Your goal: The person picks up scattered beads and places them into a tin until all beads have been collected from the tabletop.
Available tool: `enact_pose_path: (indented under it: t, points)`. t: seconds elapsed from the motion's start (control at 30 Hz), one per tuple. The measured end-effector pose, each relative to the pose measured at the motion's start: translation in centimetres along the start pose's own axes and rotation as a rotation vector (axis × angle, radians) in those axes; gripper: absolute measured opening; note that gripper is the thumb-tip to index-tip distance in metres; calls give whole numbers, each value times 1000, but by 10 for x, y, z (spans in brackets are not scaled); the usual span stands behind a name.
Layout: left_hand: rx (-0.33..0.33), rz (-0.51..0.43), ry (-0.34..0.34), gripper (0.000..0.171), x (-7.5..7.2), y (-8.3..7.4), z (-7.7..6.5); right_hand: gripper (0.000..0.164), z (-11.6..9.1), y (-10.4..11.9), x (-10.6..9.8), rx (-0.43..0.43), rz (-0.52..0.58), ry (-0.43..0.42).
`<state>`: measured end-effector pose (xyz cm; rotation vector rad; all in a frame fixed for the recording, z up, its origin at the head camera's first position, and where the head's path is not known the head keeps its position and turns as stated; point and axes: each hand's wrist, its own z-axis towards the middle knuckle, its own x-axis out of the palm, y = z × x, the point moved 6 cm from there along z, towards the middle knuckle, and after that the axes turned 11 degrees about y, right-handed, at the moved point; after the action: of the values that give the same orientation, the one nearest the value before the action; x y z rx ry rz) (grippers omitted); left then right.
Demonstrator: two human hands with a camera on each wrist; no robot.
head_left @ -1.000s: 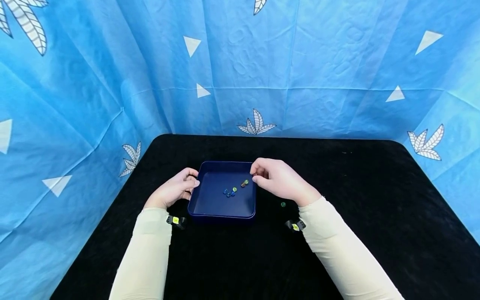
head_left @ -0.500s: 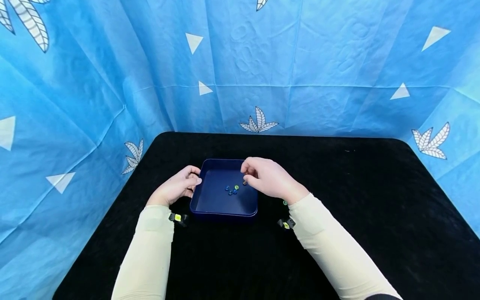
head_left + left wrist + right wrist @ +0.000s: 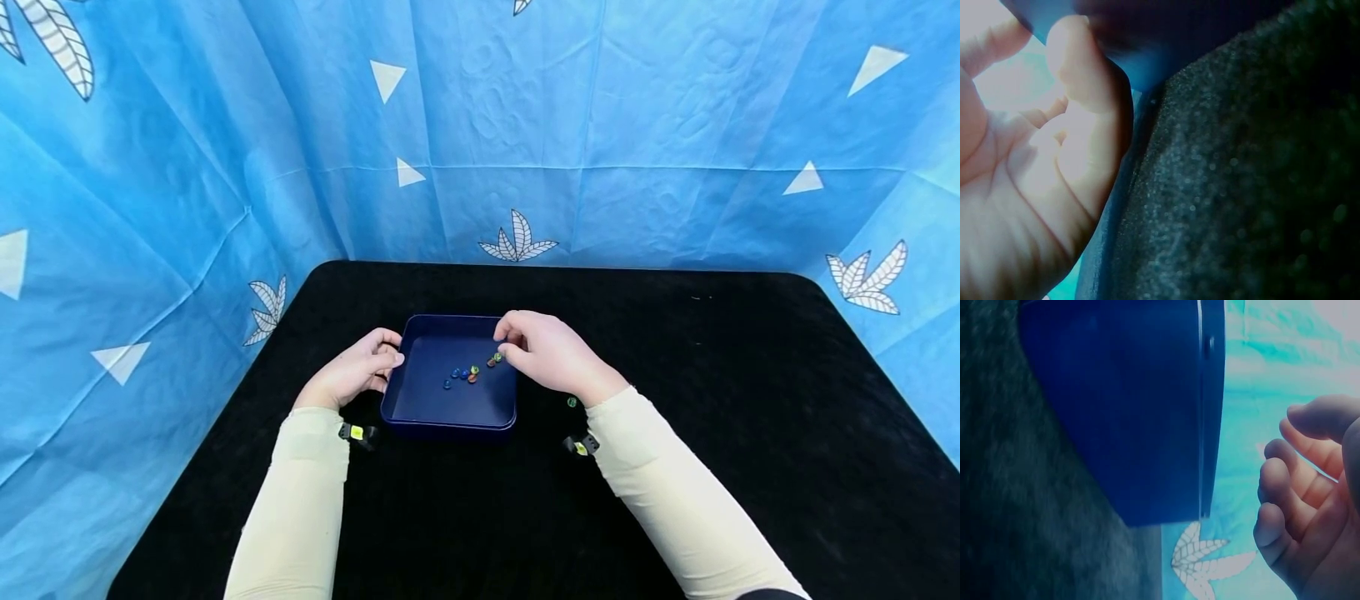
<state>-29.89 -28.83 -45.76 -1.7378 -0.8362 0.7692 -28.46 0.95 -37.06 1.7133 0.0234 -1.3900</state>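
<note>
A square dark-blue tray [image 3: 450,408] with upright walls stands on the black table. My left hand [image 3: 351,371] grips its left wall, the thumb at the rim and the fingers along the outside; in the left wrist view the thumb [image 3: 1079,56] lies against the blue wall. Several small glass marbles, among them a blue marble [image 3: 447,384] and an orange marble [image 3: 472,378], lie inside. My right hand [image 3: 551,354] hovers at the right rim, fingers loosely bent and thumb apart from them. Nothing shows between those fingers [image 3: 1272,478] in the right wrist view.
One green marble [image 3: 572,402] lies on the black cloth [image 3: 675,433] right of the tray, close to my right wrist. A blue curtain [image 3: 480,125] hangs behind and beside the table.
My right hand reached left over the tray, then drew back to its right rim. An orange marble now lies beside the blue ones, which have shifted slightly. My left hand kept its grip.
</note>
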Motion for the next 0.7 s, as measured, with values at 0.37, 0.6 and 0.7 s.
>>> enact_pose_path:
  t: [0.37, 0.6, 0.7]
  points:
    - [-9, 10, -16, 42, 0, 0, -1, 4, -22, -28, -22, 69, -1, -46]
    - [-2, 13, -20, 42, 1, -1, -1, 4, -44, -52, -27, 125, 8, -7]
    - [-5, 14, -20, 42, 1, -1, 0, 4, -52, -60, -26, 136, 4, 23]
